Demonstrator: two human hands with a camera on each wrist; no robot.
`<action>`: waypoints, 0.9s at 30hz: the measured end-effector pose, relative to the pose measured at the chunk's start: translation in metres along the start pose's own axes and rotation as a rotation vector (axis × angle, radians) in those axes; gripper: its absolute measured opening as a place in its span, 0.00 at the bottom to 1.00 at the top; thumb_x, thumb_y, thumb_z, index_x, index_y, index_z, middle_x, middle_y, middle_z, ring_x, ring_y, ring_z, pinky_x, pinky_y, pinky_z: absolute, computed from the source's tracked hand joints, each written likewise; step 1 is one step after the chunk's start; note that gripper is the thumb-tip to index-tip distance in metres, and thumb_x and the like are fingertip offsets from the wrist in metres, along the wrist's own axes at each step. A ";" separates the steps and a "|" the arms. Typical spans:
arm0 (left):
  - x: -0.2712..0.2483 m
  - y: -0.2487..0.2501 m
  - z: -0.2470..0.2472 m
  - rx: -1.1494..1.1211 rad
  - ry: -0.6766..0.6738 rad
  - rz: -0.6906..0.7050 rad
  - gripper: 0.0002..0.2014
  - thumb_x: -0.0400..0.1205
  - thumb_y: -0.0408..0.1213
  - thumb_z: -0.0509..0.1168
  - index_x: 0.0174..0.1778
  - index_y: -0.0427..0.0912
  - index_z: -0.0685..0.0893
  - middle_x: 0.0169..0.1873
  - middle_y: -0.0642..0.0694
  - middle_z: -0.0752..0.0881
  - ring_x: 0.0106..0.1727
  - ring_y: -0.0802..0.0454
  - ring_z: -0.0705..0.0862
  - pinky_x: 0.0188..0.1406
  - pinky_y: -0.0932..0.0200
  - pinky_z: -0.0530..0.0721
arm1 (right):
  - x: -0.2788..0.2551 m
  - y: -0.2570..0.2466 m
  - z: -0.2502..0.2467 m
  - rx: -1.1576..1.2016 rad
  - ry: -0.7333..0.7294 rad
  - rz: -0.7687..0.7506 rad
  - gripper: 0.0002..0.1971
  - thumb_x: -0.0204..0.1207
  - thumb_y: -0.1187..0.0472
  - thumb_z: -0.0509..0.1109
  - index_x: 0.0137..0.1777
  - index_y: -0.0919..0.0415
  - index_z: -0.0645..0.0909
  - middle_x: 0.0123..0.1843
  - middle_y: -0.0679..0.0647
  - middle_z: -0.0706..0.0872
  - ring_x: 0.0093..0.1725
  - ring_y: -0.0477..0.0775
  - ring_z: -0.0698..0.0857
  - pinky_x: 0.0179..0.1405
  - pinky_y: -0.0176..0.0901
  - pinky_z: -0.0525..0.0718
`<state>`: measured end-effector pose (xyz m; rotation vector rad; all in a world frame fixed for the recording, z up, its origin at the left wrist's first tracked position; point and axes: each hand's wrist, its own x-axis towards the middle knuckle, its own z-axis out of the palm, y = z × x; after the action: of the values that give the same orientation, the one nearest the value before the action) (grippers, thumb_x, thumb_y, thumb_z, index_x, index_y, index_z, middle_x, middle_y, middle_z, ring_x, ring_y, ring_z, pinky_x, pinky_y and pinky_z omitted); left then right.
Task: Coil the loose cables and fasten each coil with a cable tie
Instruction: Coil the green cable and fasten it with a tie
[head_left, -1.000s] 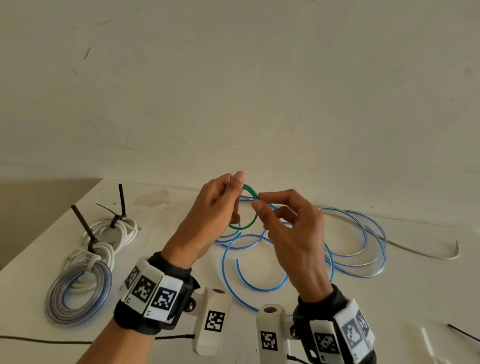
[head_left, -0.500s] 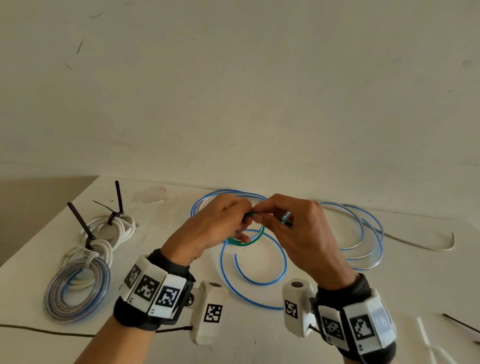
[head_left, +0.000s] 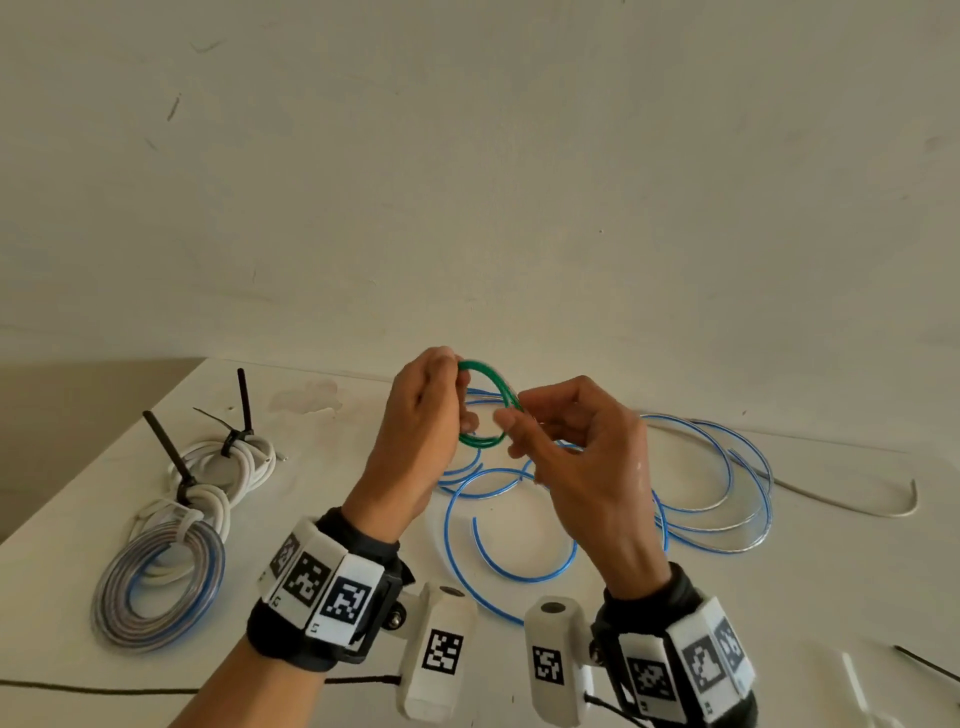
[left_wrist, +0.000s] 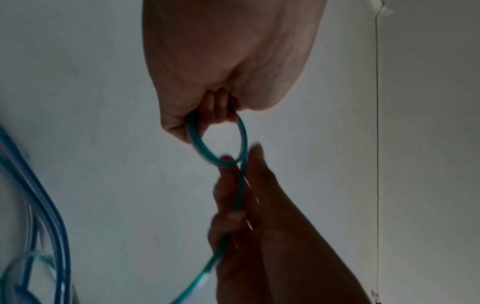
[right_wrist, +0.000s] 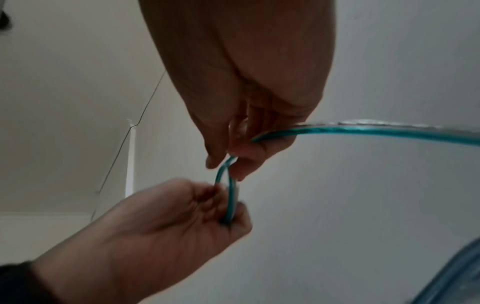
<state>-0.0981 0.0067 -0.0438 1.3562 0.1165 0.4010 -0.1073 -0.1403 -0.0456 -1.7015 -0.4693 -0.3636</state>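
A small coil of green cable (head_left: 485, 410) hangs in the air above the white table (head_left: 78, 561). My left hand (head_left: 423, 415) grips the coil's left side (left_wrist: 197, 137) with curled fingers. My right hand (head_left: 561, 447) pinches the green cable (right_wrist: 226, 164) at the coil's right edge, and the loose green run (right_wrist: 376, 131) leads off through its fingers. Below the hands a loose blue cable (head_left: 519, 571) sprawls in wide loops on the table. At the left lie coils with ties on them: two white ones (head_left: 244, 462) with black cable ties (head_left: 241, 400) and a grey-blue one (head_left: 156, 587).
A thin white cable (head_left: 852, 504) curves along the table's back right. A white cable tie (head_left: 854, 686) and a black one (head_left: 930, 665) lie at the front right corner. A thin black cord (head_left: 104, 690) runs along the front edge. A plain wall stands close behind the table.
Both hands have risen from low over the table, carrying the green coil up with them. The right hand has moved back to the coil's right edge.
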 end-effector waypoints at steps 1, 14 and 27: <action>-0.001 0.000 0.002 -0.032 -0.007 -0.019 0.16 0.92 0.38 0.53 0.38 0.44 0.77 0.28 0.53 0.76 0.28 0.60 0.74 0.30 0.63 0.77 | -0.002 -0.001 0.003 0.009 0.011 -0.001 0.10 0.73 0.60 0.82 0.45 0.60 0.84 0.37 0.49 0.93 0.31 0.49 0.90 0.28 0.36 0.83; -0.004 0.020 -0.011 0.127 -0.460 -0.339 0.21 0.90 0.36 0.52 0.32 0.38 0.78 0.20 0.49 0.66 0.22 0.53 0.64 0.39 0.58 0.87 | 0.007 0.002 -0.026 -0.232 -0.169 -0.035 0.05 0.74 0.60 0.82 0.42 0.53 0.87 0.35 0.40 0.90 0.32 0.45 0.86 0.32 0.43 0.85; -0.005 0.011 0.005 -0.180 -0.158 -0.036 0.21 0.93 0.43 0.50 0.33 0.45 0.58 0.26 0.48 0.57 0.28 0.52 0.57 0.29 0.58 0.67 | 0.004 0.000 -0.004 0.144 -0.031 0.055 0.03 0.81 0.64 0.74 0.50 0.63 0.85 0.42 0.55 0.94 0.36 0.56 0.92 0.37 0.42 0.89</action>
<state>-0.1030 0.0025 -0.0332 1.2018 -0.0259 0.2659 -0.1040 -0.1442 -0.0427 -1.5785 -0.4598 -0.2579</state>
